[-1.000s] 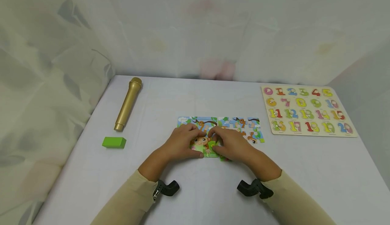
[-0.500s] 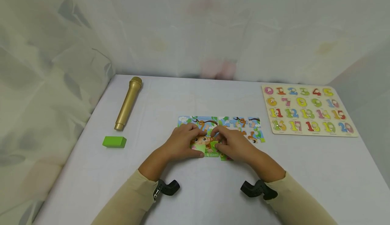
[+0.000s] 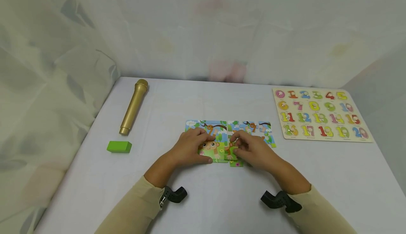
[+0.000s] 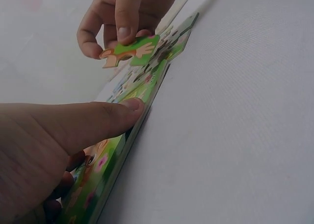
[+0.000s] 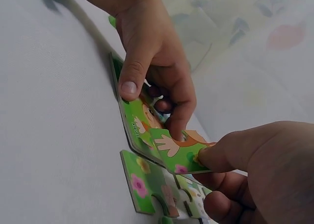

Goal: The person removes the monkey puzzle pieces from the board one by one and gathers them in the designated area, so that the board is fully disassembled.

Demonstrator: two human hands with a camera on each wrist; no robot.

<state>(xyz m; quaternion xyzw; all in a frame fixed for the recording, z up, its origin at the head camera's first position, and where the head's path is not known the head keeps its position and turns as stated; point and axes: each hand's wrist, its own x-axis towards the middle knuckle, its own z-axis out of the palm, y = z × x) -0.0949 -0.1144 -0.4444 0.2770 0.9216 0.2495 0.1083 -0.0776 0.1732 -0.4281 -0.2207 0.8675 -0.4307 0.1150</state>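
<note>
My left hand [image 3: 190,147] rests on a jigsaw puzzle board [image 5: 130,121] with a monkey picture. Its thumb lies nearly straight on the board's near edge and its other fingers bend over the top. Between thumb and fingers my right hand [image 3: 255,151] pinches a puzzle piece [image 5: 181,150], green with part of an orange arm, a pale hand and flowers. That piece [image 4: 132,52] is raised and tilted, just past the board's right side. Below and beyond it lie several loose puzzle pieces [image 3: 250,126], partly hidden by the right hand.
A gold toy microphone [image 3: 134,107] lies at the back left, with a green block [image 3: 119,147] in front of it. At the right lies a wooden number board [image 3: 321,115]. White cloth covers the table [image 3: 203,198]; a curtain [image 3: 190,33] hangs behind.
My right hand has drawn away to the right, carrying the puzzle piece from over the board to its right side above the loose pieces. The left hand has stayed in place.
</note>
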